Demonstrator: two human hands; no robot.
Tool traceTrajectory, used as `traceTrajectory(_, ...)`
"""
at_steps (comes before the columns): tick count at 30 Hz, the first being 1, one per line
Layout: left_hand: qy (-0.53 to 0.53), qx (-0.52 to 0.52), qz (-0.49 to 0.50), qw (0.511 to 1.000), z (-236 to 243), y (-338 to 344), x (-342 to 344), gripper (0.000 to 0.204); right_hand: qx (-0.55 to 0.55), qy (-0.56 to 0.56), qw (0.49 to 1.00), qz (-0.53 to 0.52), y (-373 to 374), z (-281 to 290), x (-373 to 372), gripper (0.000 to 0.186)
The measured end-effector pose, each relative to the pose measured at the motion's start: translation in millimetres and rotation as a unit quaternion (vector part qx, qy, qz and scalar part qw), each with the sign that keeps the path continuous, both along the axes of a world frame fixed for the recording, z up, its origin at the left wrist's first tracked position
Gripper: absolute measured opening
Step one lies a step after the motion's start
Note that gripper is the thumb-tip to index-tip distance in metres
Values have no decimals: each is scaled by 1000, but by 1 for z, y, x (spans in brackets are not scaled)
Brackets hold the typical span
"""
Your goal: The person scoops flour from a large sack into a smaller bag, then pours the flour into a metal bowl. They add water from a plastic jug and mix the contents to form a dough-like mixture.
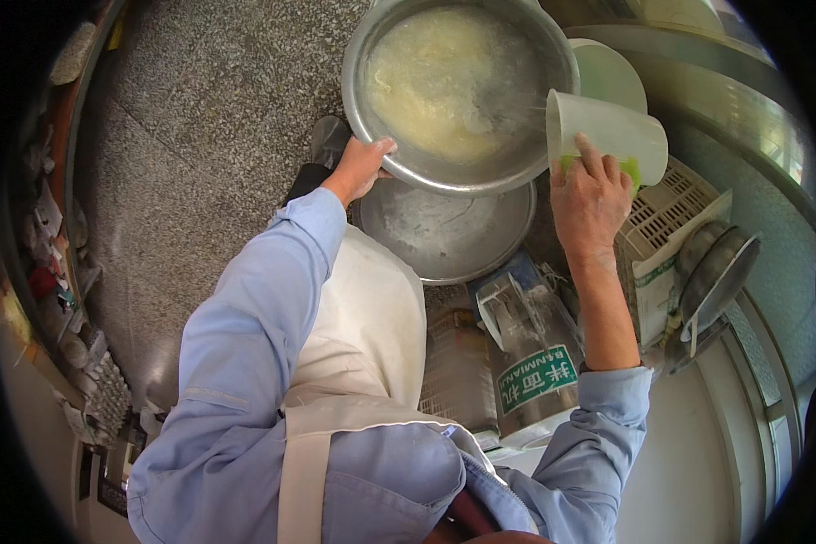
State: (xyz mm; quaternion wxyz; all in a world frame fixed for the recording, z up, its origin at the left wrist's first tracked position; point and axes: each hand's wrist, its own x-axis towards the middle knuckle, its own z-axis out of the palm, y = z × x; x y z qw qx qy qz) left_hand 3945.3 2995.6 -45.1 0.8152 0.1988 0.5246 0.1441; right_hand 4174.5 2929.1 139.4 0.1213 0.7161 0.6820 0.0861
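Observation:
My left hand (361, 169) grips the near-left rim of a large steel basin (383, 156) that holds pale, creamy, cloudy contents (435, 82). My right hand (592, 204) is closed on a translucent plastic jug (607, 127) with green on its side, tipped sideways at the basin's right edge; a clear stream runs from its lip into the basin. Beneath the basin, a second wide metal bowl (444, 240) shows its bare interior. Behind the jug is a pale green round container (616, 72), partly hidden.
A speckled floor (172, 100) lies to the left, bordered by cluttered shelving (54, 245). At the lower right stand a steel machine (508, 326), a cream plastic crate (653, 218) and round metal pans (716, 281) beside a glass-panelled frame (762, 390).

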Motion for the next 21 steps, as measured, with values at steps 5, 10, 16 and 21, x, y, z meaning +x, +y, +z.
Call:
traceTrajectory(5, 0, -4, -4, 1000, -8, -1, -1, 34, 113, 23, 992, -59, -6, 5, 40, 20)
traceTrajectory(10, 8, -7, -2, 1000, -20, -3, -1, 30, 192, 143, 941, -239, -17, -23, 120, 31)
traceTrajectory(16, 32, -26, 0, 999, -26, -2, -2, 26, 73, 51, 935, -343, -3, -130, 189, 39)
traceTrajectory(21, 9, -19, 25, 999, -26, -4, -1, 23, -28, -28, 943, -332, 8, -207, 189, 30)
